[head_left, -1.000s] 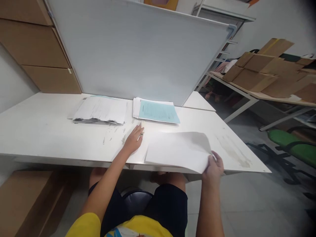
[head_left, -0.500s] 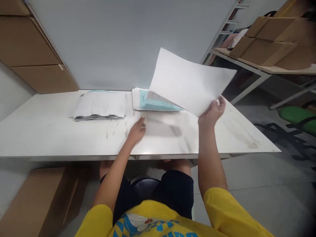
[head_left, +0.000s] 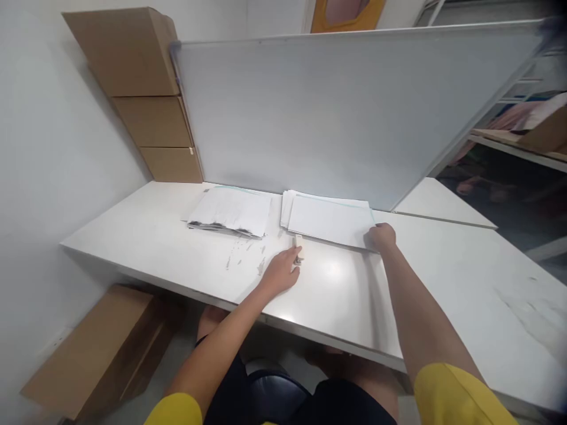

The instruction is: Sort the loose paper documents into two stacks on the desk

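My left hand point(head_left: 282, 271) rests on the table with its fingers around a small cream-coloured tool with a metal-looking end point(head_left: 299, 241); its exact kind is unclear. My right hand point(head_left: 383, 236) pinches the near right corner of a white sheet of paper point(head_left: 330, 219). That sheet lies over the right-hand paper stack point(head_left: 286, 209), with a thin light-blue edge showing along its far side. To the left, apart from both hands, lies another paper stack point(head_left: 233, 209) with dark smudges along its near edge.
The white table point(head_left: 159, 236) carries grey smears in front of the left stack. Behind it stands a large whiteboard-like panel point(head_left: 310, 112). Cardboard boxes point(head_left: 148, 121) are piled at the back left, and another carton point(head_left: 88, 348) is on the floor at the left.
The white sheet was raised and tilted in my right hand; now it lies over the right stack, covering its light-blue top. The camera view has shifted and shows more of the panel.
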Demonstrator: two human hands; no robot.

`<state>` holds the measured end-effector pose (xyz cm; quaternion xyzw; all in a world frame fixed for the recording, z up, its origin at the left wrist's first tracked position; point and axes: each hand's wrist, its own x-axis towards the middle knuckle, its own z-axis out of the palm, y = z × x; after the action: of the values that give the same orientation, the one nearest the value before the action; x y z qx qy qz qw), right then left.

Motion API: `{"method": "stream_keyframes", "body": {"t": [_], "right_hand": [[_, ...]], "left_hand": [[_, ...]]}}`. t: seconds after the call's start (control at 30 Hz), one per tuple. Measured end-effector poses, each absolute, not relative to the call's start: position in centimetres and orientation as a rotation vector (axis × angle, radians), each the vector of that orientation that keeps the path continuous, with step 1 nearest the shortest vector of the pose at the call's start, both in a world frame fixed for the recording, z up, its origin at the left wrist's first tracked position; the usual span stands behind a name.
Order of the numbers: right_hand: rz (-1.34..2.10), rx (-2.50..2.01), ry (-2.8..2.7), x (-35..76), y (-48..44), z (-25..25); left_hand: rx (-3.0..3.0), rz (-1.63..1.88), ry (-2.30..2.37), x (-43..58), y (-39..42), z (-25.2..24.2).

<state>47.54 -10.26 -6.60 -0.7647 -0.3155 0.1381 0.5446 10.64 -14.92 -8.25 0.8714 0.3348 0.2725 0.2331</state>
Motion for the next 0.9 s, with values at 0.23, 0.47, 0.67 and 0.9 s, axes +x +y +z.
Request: {"method": "stream_keyframes", "body": {"t": [0.23, 0.47, 0.67, 0.9], "right_hand": [[0.152, -2.014, -0.595, 46.6, -11.0, -4.6], [-0.178, -1.673, -0.805, 42.3, -14.8, -6.5], [0.184, -1.599, -0.632, 37.4, -18.9, -8.8], [0.338, -1.721, -0.895, 38.6, -18.0, -9.8]], "left_hand": [[2.383, 0.629, 0.939, 11.0, -15.8, -7.1], [2.354, 0.561, 0.887, 11.4, -15.6, -8.0], [2.442, 0.651, 1.06, 11.3, -14.7, -7.7], [2.697, 0.625, 1.52, 8.6, -6.9, -5.8]]}}
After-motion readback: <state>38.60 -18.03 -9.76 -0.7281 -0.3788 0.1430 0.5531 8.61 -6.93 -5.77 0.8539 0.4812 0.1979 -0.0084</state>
